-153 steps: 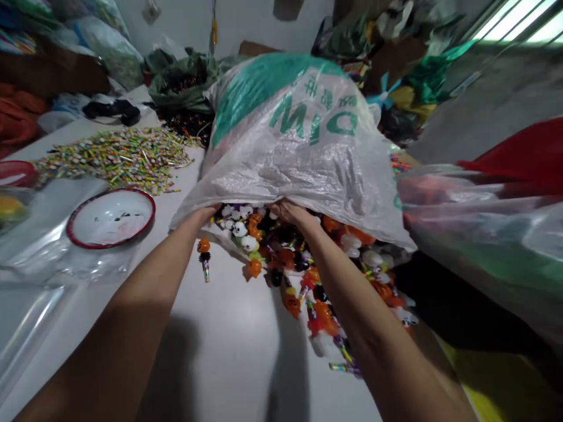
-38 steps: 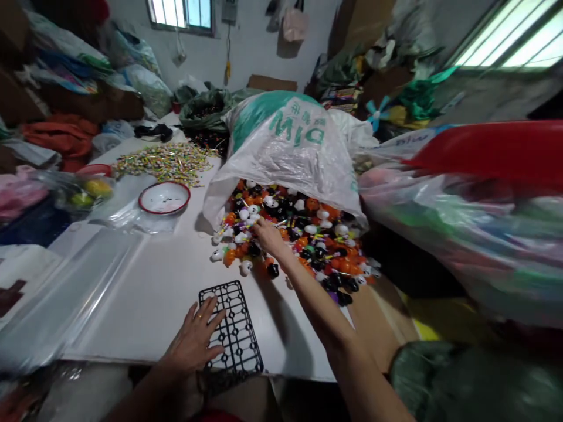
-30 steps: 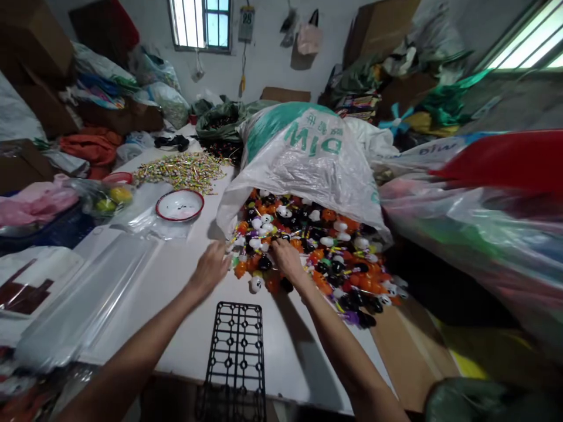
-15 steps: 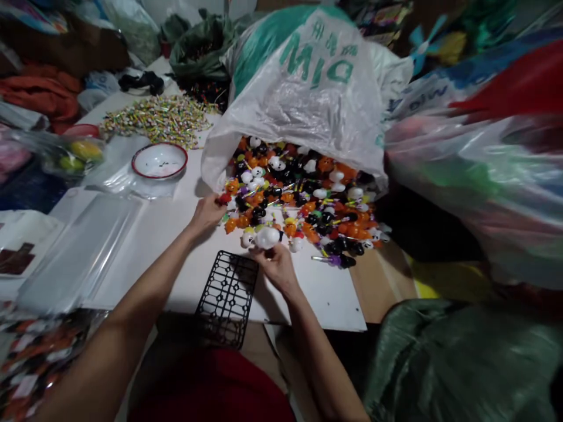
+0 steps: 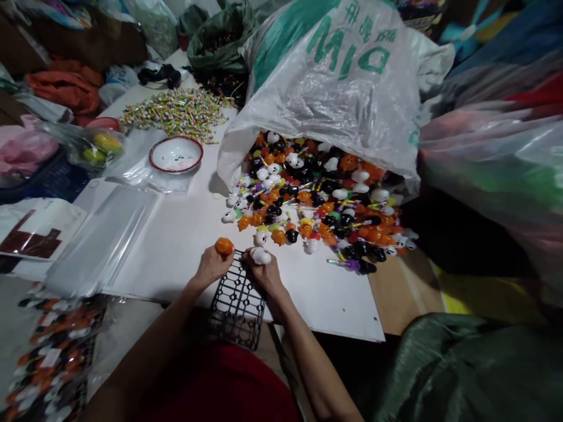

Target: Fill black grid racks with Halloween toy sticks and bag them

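My left hand (image 5: 212,266) is closed on an orange figure-topped pen (image 5: 224,245), at the top left corner of a black plastic grid rack (image 5: 241,293). Across the rack's far end, my right hand (image 5: 267,273) grips a white figure-topped pen (image 5: 260,255). The pens' lower parts are hidden by my fingers. The rack lies over the table's front edge, its near end close to my body. Beyond both hands, a heap of orange, black and white figure-topped pens (image 5: 308,199) spills from a big white plastic sack (image 5: 338,105).
A red-rimmed white enamel bowl (image 5: 160,157) stands left of the sack. Behind it lies a pile of small yellow-green pieces (image 5: 176,114). Clear plastic sleeves (image 5: 101,234) cover the table's left side. Filled racks (image 5: 48,357) sit lower left; a dark green bag (image 5: 475,369) is at lower right.
My left hand has come back from the heap to the rack with an orange figure-topped pen. My right hand has brought the white one down to the rack's far end.
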`<action>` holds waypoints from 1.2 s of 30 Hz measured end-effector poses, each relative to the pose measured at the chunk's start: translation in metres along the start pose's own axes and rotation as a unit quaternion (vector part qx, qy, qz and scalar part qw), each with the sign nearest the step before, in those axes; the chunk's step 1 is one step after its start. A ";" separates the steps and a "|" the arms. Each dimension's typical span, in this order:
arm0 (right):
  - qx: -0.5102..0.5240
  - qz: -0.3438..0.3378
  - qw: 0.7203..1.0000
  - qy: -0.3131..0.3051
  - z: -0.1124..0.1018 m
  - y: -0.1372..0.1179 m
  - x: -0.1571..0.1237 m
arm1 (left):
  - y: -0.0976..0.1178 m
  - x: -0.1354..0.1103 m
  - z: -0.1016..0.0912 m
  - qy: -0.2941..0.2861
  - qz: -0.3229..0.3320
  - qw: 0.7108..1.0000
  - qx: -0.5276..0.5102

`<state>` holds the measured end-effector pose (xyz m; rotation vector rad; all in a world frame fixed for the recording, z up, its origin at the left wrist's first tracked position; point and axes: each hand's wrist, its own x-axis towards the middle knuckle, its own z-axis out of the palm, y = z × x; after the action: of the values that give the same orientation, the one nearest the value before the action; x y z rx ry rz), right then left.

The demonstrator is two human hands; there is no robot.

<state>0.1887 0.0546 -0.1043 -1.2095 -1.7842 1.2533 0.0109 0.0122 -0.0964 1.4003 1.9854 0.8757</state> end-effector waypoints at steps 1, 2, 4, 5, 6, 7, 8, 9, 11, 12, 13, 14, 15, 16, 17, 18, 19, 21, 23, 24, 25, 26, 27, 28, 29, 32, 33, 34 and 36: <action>-0.031 -0.024 0.999 -0.019 -0.002 0.001 -0.001 | 0.000 -0.002 -0.001 -0.005 0.009 1.000 0.007; -0.067 -0.047 0.996 -0.037 -0.003 0.001 -0.002 | 0.001 -0.003 -0.003 -0.014 0.023 1.000 0.015; -0.145 -0.078 0.984 -0.068 -0.004 -0.004 -0.001 | 0.003 -0.004 -0.006 -0.038 0.053 0.997 0.040; -0.182 -0.083 0.977 -0.078 -0.003 -0.007 0.001 | 0.004 -0.004 -0.007 -0.048 0.063 0.995 0.055; -0.214 -0.081 0.970 -0.081 -0.001 -0.010 0.002 | 0.006 -0.003 -0.008 -0.053 0.068 0.994 0.067; -0.238 -0.074 0.965 -0.082 0.002 -0.013 0.004 | 0.007 -0.002 -0.009 -0.054 0.069 0.993 0.077; -0.253 -0.068 0.962 -0.082 0.004 -0.015 0.006 | 0.009 -0.001 -0.010 -0.051 0.067 0.993 0.081; -0.259 -0.064 0.960 -0.082 0.005 -0.015 0.007 | 0.010 -0.002 -0.010 -0.048 0.068 0.993 0.081; -0.246 -0.056 0.964 -0.087 0.002 -0.013 0.007 | 0.012 -0.005 -0.011 -0.041 0.073 0.993 0.077; -0.226 -0.053 0.968 -0.095 -0.003 -0.011 0.007 | 0.012 -0.008 -0.011 -0.039 0.072 0.994 0.077; -0.200 -0.051 0.973 -0.101 -0.010 -0.010 0.008 | 0.011 -0.011 -0.011 -0.038 0.070 0.994 0.078; -0.178 -0.053 0.977 -0.105 -0.019 -0.009 0.010 | 0.010 -0.014 -0.011 -0.035 0.066 0.994 0.081; -0.168 -0.061 0.978 -0.104 -0.028 -0.010 0.013 | 0.008 -0.017 -0.010 -0.032 0.063 0.994 0.084; -0.177 -0.070 0.977 -0.096 -0.038 -0.013 0.019 | 0.006 -0.020 -0.010 -0.029 0.061 0.994 0.087; -0.210 -0.079 0.971 -0.084 -0.046 -0.017 0.026 | 0.004 -0.022 -0.009 -0.030 0.060 0.994 0.089; -0.262 -0.083 0.959 -0.072 -0.052 -0.022 0.035 | 0.003 -0.024 -0.010 -0.032 0.059 0.994 0.089; -0.322 -0.083 0.941 -0.070 -0.056 -0.027 0.044 | 0.002 -0.025 -0.012 -0.039 0.055 0.994 0.086; -0.420 -0.077 0.900 -0.091 -0.057 -0.038 0.059 | 0.004 -0.025 -0.020 -0.062 0.054 0.994 0.068; -0.473 -0.068 0.869 -0.126 -0.051 -0.046 0.064 | 0.013 -0.023 -0.035 -0.065 0.085 0.993 0.046; -0.488 -0.061 0.859 -0.141 -0.048 -0.049 0.062 | 0.020 -0.022 -0.044 -0.054 0.116 0.991 0.040; -0.499 -0.053 0.851 -0.152 -0.045 -0.050 0.057 | 0.029 -0.020 -0.052 -0.044 0.157 0.986 0.043; -0.507 -0.042 0.846 -0.158 -0.042 -0.051 0.051 | 0.039 -0.018 -0.058 -0.041 0.203 0.977 0.056; -0.512 -0.032 0.843 -0.161 -0.040 -0.051 0.045 | 0.050 -0.016 -0.063 -0.054 0.246 0.965 0.077; -0.515 -0.022 0.842 -0.158 -0.040 -0.051 0.039 | 0.059 -0.013 -0.065 -0.083 0.283 0.950 0.102; -0.517 -0.011 0.843 -0.145 -0.039 -0.050 0.035 | 0.068 -0.011 -0.065 -0.119 0.307 0.935 0.130; -0.525 0.001 0.846 -0.094 -0.041 -0.049 0.034 | 0.081 -0.007 -0.058 -0.168 0.295 0.920 0.193; -0.527 -0.007 0.846 -0.083 -0.042 -0.048 0.037 | 0.082 -0.008 -0.055 -0.159 0.281 0.925 0.200; -0.526 -0.019 0.847 -0.075 -0.044 -0.047 0.040 | 0.082 -0.009 -0.053 -0.145 0.269 0.931 0.201; -0.520 -0.048 0.850 -0.068 -0.048 -0.043 0.046 | 0.080 -0.011 -0.053 -0.128 0.254 0.939 0.195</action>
<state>0.1993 0.1085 -0.0481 -1.5347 -2.7127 0.2140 0.0225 0.0108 -0.0005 2.1952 1.6743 0.4700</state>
